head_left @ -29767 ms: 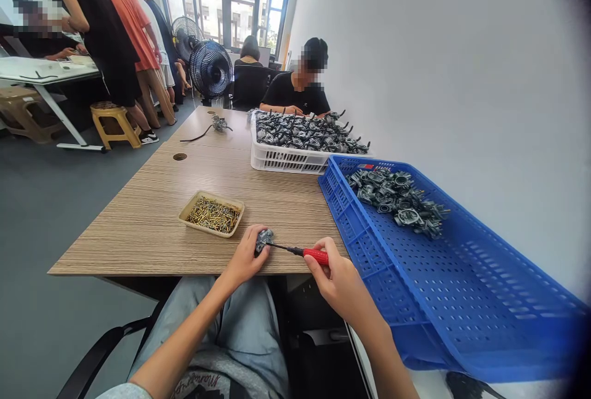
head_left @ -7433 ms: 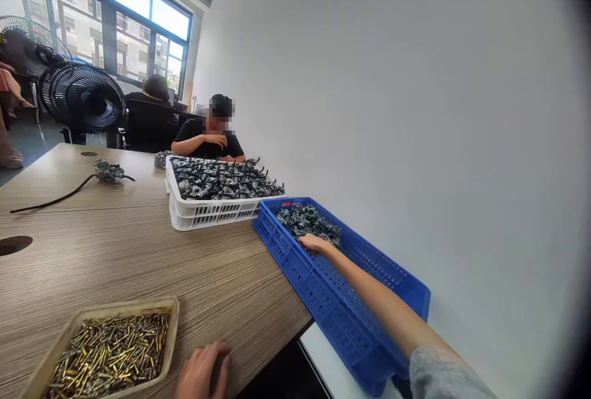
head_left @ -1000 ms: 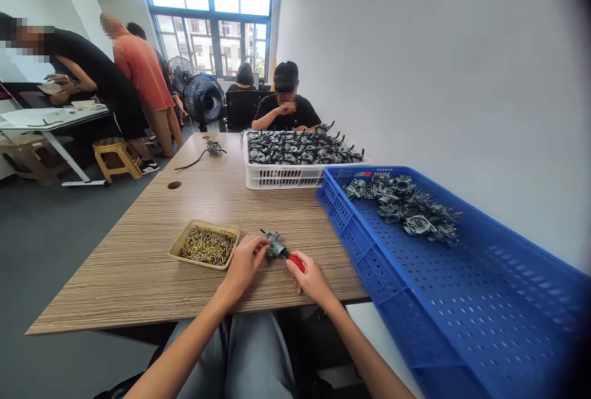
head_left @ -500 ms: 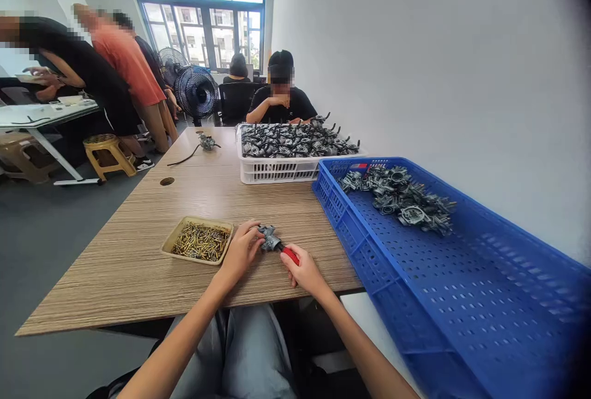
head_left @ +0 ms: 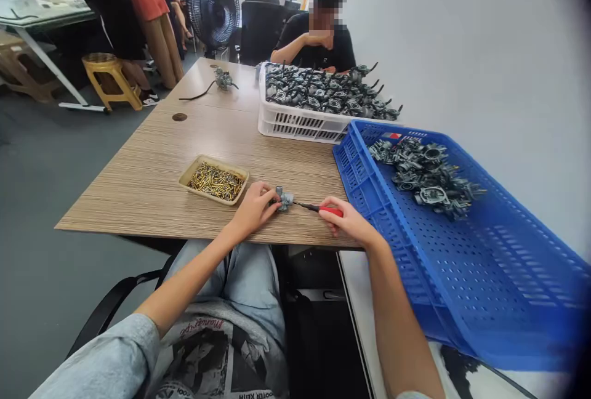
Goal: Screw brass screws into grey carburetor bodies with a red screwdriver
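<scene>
Held pt [head_left: 287, 199] looks dull metal, s/driver handle [head_left: 332, 210] plastic, blue crate [head_left: 462, 276] smooth plastic, tabletop [head_left: 143, 189] wood-grain matt.

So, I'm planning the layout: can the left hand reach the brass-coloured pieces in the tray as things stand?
Probably yes: the open tray is close beside the left hand with nothing between, though that hand may first have to release the metal part it holds.

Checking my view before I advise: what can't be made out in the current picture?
All in the head view:
Whether the red-handled tool touches the metal part: tip too small.
That part's side toward the left hand: covered by its grip.
Floor of the white crate: hidden under heaped parts.
Right end of the blue crate: lost in the dark picture edge.
</scene>
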